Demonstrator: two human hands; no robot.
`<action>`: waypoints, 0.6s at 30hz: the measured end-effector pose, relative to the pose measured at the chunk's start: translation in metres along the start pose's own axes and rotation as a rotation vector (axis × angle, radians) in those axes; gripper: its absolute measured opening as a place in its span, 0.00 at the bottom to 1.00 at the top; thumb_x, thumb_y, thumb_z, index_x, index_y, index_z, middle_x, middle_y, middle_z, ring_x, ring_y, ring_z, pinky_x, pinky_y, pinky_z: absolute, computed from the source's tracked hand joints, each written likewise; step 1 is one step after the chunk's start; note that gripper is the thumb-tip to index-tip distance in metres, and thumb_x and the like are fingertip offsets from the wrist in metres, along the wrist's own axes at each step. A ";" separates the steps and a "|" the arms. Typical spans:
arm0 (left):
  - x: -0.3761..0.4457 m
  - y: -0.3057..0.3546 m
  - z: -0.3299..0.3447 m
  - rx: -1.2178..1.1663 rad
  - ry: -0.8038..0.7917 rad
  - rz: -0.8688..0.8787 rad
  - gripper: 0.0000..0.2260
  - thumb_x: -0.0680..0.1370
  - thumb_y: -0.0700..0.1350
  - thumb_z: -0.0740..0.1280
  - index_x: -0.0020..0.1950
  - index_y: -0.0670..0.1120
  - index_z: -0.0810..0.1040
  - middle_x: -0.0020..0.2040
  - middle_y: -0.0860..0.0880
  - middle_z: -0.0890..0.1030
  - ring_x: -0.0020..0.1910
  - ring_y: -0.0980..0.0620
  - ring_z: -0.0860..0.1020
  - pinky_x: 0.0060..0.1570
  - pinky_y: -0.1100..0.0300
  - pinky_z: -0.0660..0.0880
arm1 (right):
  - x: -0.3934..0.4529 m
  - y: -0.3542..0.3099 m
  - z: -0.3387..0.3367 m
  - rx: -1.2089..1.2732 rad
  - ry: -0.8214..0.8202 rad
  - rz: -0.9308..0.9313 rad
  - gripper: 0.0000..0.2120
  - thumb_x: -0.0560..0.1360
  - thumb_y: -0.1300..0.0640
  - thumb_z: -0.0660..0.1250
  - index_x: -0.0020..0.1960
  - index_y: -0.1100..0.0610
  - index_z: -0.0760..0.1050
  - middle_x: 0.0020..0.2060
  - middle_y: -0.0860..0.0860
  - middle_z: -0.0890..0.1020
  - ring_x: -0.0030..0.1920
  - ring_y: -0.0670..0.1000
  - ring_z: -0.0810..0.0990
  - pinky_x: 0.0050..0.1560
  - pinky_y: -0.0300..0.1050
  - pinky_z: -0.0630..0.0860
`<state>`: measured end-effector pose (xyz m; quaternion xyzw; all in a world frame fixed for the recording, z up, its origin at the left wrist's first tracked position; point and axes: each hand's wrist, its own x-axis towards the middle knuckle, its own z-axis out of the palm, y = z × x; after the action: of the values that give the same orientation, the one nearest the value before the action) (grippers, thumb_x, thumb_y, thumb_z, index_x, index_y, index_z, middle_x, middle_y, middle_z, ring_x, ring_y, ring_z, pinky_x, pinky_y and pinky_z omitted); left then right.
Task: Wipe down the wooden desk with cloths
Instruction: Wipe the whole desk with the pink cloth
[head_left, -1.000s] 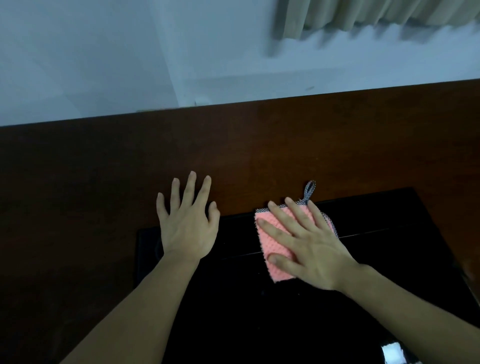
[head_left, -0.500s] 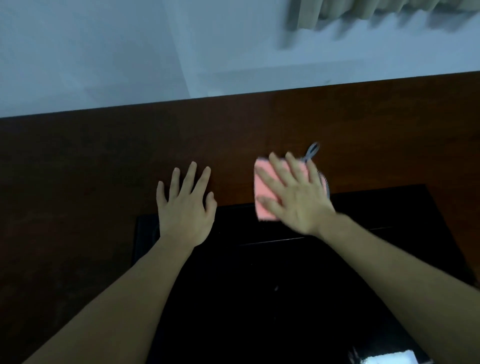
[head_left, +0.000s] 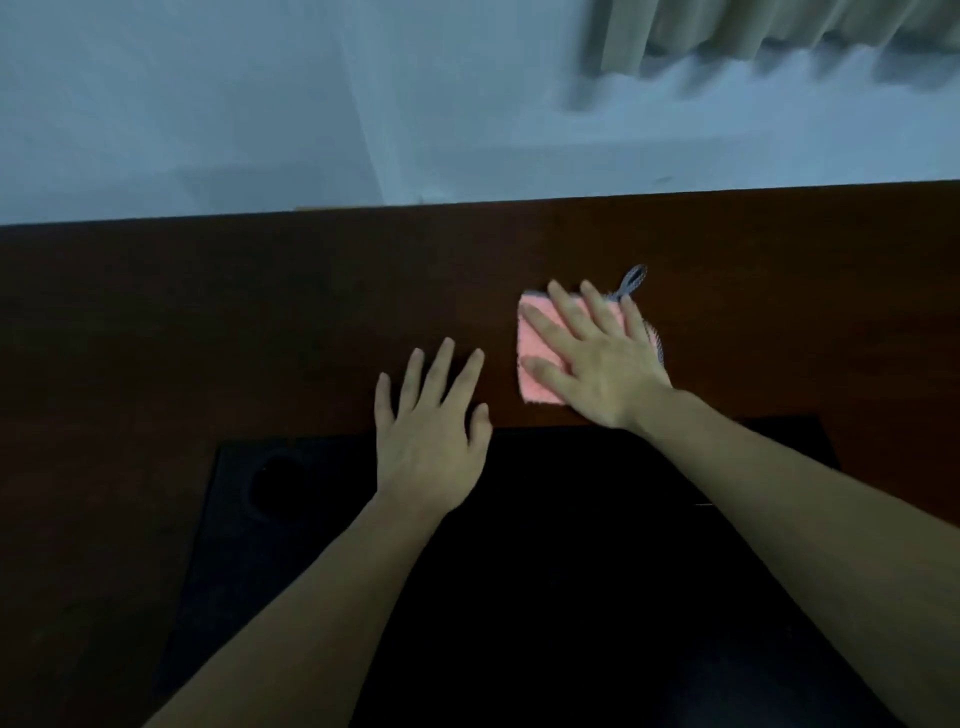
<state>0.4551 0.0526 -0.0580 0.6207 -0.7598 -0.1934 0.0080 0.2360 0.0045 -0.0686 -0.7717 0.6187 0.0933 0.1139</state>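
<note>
**Cloth under the right hand, unwiped wood lying from nine to twelve o'clock**

Because the pink cloth (head_left: 537, 358) lies flat on the wooden surface (head_left: 208, 322) directly beneath the right hand (head_left: 592, 358), no reach is needed; the coming stroke turns only on direction. The right hand presses it with straight, spread fingers, nothing curled round it. The cloth's grey hanging loop (head_left: 631, 280) trails out at one o'clock, toward the far edge by the wall (head_left: 208, 104). At seven o'clock from the cloth, just beside it but apart, the left hand (head_left: 431, 441) rests flat and empty, fingers splayed, bracing on the wood. A black panel (head_left: 571, 571) fills the near side at six o'clock. I judge the broad bare wood at nine o'clock the likeliest next sweep, though the left hand sits partly in that path.
</note>
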 end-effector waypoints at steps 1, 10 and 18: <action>0.000 0.001 0.004 0.006 0.001 -0.004 0.25 0.86 0.56 0.49 0.83 0.61 0.47 0.83 0.56 0.42 0.82 0.51 0.39 0.79 0.43 0.38 | 0.006 0.001 0.000 0.006 -0.004 0.015 0.32 0.79 0.30 0.36 0.79 0.37 0.31 0.80 0.46 0.34 0.80 0.56 0.33 0.77 0.65 0.34; 0.003 0.004 0.007 0.026 0.036 -0.050 0.26 0.85 0.56 0.51 0.82 0.62 0.49 0.83 0.56 0.44 0.82 0.52 0.39 0.78 0.45 0.37 | -0.108 -0.018 0.031 -0.045 -0.045 -0.329 0.34 0.82 0.31 0.42 0.83 0.44 0.48 0.82 0.52 0.51 0.80 0.62 0.52 0.75 0.70 0.50; 0.003 0.000 0.010 0.010 0.028 -0.054 0.25 0.85 0.57 0.51 0.82 0.63 0.50 0.83 0.58 0.44 0.81 0.54 0.39 0.79 0.47 0.37 | -0.029 0.023 0.009 -0.034 0.005 -0.232 0.32 0.80 0.30 0.39 0.79 0.36 0.30 0.79 0.45 0.33 0.80 0.55 0.32 0.77 0.63 0.32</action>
<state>0.4521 0.0520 -0.0677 0.6435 -0.7436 -0.1812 0.0104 0.2073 0.0296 -0.0701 -0.8403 0.5237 0.0880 0.1090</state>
